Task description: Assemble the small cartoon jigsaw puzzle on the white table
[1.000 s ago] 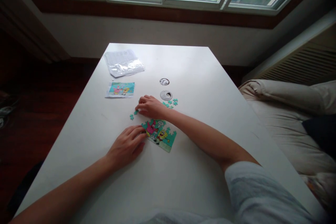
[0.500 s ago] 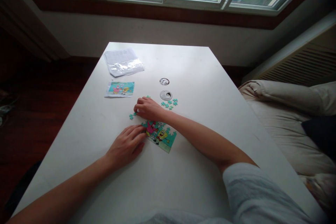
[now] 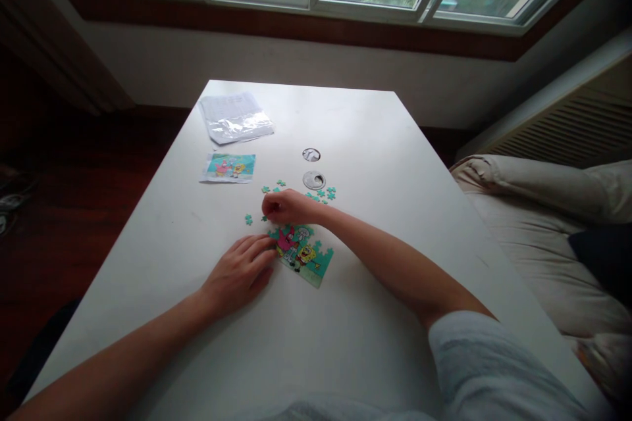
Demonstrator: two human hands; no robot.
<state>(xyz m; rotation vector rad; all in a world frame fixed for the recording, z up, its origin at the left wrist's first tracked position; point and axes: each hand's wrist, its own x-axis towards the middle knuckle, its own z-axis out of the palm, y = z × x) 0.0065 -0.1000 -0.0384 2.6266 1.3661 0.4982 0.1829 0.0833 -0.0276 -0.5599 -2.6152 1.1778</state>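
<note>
A partly joined jigsaw puzzle [image 3: 307, 256], with a pink and a yellow cartoon figure, lies on the white table. My left hand [image 3: 241, 266] rests flat at its left edge, fingers stretched and fingertips touching it. Just above the puzzle's top edge is my right hand [image 3: 287, 206], its fingers curled in a pinch. A small green puzzle piece [image 3: 264, 218] shows at its fingertips, mostly covered by them. One loose piece [image 3: 248, 219] lies to the left, and two loose pieces [image 3: 281, 183] lie beyond the knuckles. Several loose green pieces [image 3: 331, 194] sit behind my right wrist.
A picture card [image 3: 230, 166] with the same figures lies on the left of the table [image 3: 365, 145]. Behind it is a clear plastic bag with papers [image 3: 236, 118]. Two round fittings [image 3: 314, 179] are set in the tabletop. A sofa [image 3: 533, 230] stands right.
My right hand has drawn slightly right and toward me, its fingers curling tighter, and the small piece moved with it. Loose pieces beyond it now show more. My left hand stays put.
</note>
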